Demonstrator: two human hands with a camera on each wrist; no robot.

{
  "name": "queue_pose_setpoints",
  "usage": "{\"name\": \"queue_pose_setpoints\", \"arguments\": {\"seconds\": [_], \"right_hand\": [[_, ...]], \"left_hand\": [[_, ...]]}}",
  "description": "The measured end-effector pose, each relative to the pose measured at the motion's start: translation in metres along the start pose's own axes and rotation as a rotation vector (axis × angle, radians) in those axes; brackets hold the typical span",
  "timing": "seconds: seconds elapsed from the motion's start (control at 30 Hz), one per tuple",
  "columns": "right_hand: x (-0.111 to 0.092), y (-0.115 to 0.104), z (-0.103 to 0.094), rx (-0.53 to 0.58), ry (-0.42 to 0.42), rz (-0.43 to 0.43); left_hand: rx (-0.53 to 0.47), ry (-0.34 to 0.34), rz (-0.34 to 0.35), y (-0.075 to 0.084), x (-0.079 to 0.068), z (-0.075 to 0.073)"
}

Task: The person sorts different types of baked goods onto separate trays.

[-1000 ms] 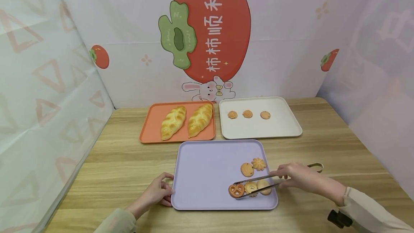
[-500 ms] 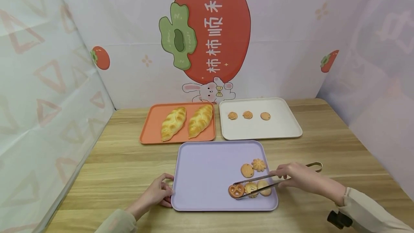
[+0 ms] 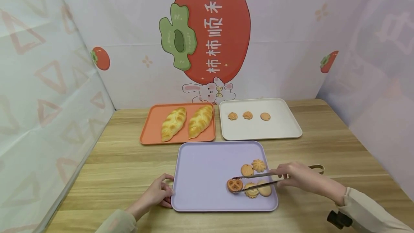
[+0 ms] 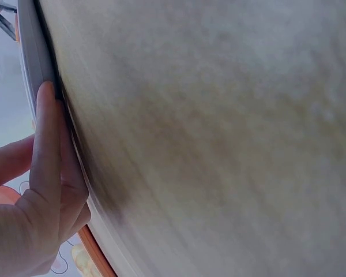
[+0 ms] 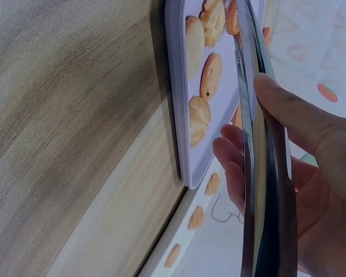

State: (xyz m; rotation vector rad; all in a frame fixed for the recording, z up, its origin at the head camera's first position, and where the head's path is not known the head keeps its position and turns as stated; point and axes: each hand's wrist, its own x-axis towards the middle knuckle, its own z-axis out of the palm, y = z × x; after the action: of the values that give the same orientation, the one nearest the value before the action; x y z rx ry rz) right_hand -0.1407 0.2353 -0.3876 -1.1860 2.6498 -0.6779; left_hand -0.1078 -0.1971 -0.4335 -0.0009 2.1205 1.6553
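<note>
My right hand [image 3: 299, 177] grips metal tongs [image 3: 258, 176], with the thumb on one arm in the right wrist view. Between the toothed tips sits a brown pretzel-shaped cookie [image 3: 234, 186], tilted close over the lilac tray [image 3: 207, 175]. Beside it on that tray lie a ruffled cookie [image 3: 251, 192], a plain oval cookie [image 3: 266, 190], a round dotted cookie [image 3: 247, 170] and a flower-shaped cookie [image 3: 258, 165]. At the tray's left side rests my left hand [image 3: 156, 192], its fingers [image 4: 45, 127] against the outer rim.
Behind the lilac tray stands an orange tray [image 3: 152, 125] bearing two braided loaves. Right of it, a white tray [image 3: 258, 130] holds two swirl cookies [image 3: 240, 115] and an oval cookie [image 3: 265, 116]. A printed cloth backs the wooden table [image 3: 126, 154].
The tongs have narrowed on the pretzel-shaped cookie and moved slightly away from me. The cookie has shifted up-left and tilted. My left hand stays at the tray's rim.
</note>
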Motion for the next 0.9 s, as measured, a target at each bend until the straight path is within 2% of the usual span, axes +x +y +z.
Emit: {"name": "queue_pose_setpoints", "arguments": {"seconds": [0.23,0.47,0.67,0.9], "right_hand": [[-0.001,0.001,0.001,0.000,0.066,-0.045],[-0.001,0.000,-0.003,0.008,0.069,0.044],[0.000,0.006,-0.003,-0.043,0.136,0.014],[0.001,0.012,-0.008,-0.008,0.178,0.059]], "left_hand": [[-0.001,-0.002,0.000,0.000,0.000,0.000],[-0.007,0.000,-0.002,-0.001,0.000,0.000],[-0.020,-0.006,0.009,-0.002,0.000,-0.001],[-0.016,-0.007,0.013,-0.003,0.000,-0.001]]}}
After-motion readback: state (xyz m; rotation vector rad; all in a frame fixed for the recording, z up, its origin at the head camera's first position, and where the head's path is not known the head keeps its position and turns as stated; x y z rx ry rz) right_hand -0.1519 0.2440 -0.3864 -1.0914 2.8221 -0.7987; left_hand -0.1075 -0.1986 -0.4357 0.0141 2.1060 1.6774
